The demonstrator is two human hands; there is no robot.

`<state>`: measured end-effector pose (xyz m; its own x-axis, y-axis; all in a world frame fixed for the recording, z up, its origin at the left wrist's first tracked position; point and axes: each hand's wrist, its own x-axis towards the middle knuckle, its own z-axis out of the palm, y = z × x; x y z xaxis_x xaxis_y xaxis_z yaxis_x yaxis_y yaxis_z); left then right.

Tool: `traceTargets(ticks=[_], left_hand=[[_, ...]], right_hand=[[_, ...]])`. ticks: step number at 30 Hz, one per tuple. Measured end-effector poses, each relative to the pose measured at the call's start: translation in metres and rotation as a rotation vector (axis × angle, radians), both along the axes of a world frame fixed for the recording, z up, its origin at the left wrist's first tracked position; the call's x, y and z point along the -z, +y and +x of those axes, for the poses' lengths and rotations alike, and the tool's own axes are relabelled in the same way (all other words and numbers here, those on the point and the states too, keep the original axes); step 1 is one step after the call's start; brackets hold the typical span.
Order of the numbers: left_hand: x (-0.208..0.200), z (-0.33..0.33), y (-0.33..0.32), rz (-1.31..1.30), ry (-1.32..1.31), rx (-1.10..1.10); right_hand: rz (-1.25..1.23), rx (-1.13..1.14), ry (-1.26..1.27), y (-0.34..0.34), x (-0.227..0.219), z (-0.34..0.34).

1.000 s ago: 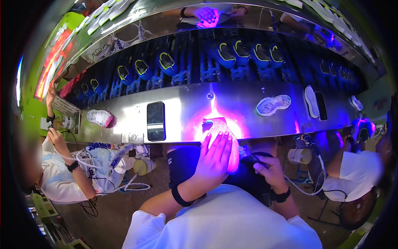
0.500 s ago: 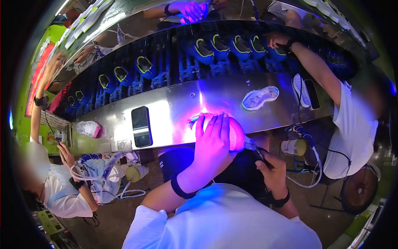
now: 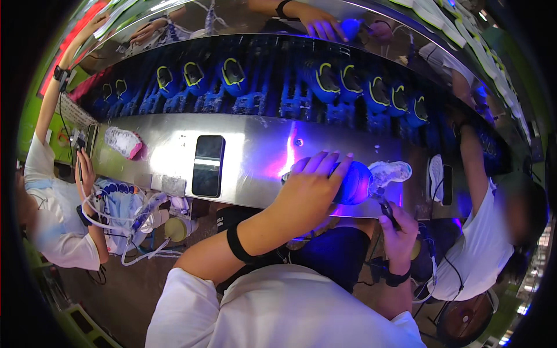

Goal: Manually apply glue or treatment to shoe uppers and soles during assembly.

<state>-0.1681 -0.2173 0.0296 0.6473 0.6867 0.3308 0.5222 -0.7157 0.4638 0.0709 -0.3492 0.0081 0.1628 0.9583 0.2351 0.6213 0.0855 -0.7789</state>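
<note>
My left hand (image 3: pixel 310 185) is wrapped over a rounded shoe upper (image 3: pixel 354 184), lit deep blue and violet, above the bench's near edge. Its fingers stretch across the upper, and the palm side is hidden. To the right, my right hand (image 3: pixel 400 232) grips the dark handle of a brush (image 3: pixel 386 210). The brush's pale head is at the end of the upper; whether they touch, I cannot tell. Just behind it lies a whitish shoe sole (image 3: pixel 394 171) on the metal bench (image 3: pixel 255 148).
A black phone (image 3: pixel 208 166) lies left of my hands, and a pink-ended sole (image 3: pixel 123 142) farther left. Beyond the bench, several blue shoes (image 3: pixel 234 72) stand in a row. Co-workers sit at left (image 3: pixel 55 226) and right (image 3: pixel 478 243); another person's hand (image 3: pixel 319 20) is opposite.
The view has shifted. The upper's glow has gone from pink to blue. My right hand has risen with the brush toward the bench, and the row of shoes has moved rightward in view.
</note>
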Motion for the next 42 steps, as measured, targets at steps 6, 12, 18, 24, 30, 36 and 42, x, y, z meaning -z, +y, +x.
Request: traceTargets(ticks=[6, 12, 18, 24, 30, 36, 42], left_hand=[[0.004, -0.035, 0.006, -0.060, 0.145, 0.053], [0.000, -0.049, -0.034, -0.352, 0.020, 0.104], [-0.009, -0.051, -0.064, -0.612, -0.199, 0.237], [-0.021, -0.041, -0.072, -0.950, -0.307, 0.292], [-0.003, -0.024, -0.078, -1.085, -0.116, 0.032], [0.022, 0.001, -0.072, -1.341, -0.315, -0.062], [0.008, 0.014, -0.057, -1.364, -0.323, -0.045]], right_hand=[[-0.327, 0.049, 0.615, -0.004, 0.011, -0.007], [-0.306, -0.029, 0.435, 0.007, -0.044, 0.000], [-0.402, -0.106, 0.426, -0.018, -0.045, 0.006], [-0.386, -0.146, 0.424, -0.034, -0.052, 0.016], [-0.334, -0.150, 0.408, -0.046, -0.038, 0.026], [-0.508, -0.148, 0.477, -0.079, -0.002, 0.046], [-0.520, -0.094, 0.494, -0.072, -0.013, 0.049]])
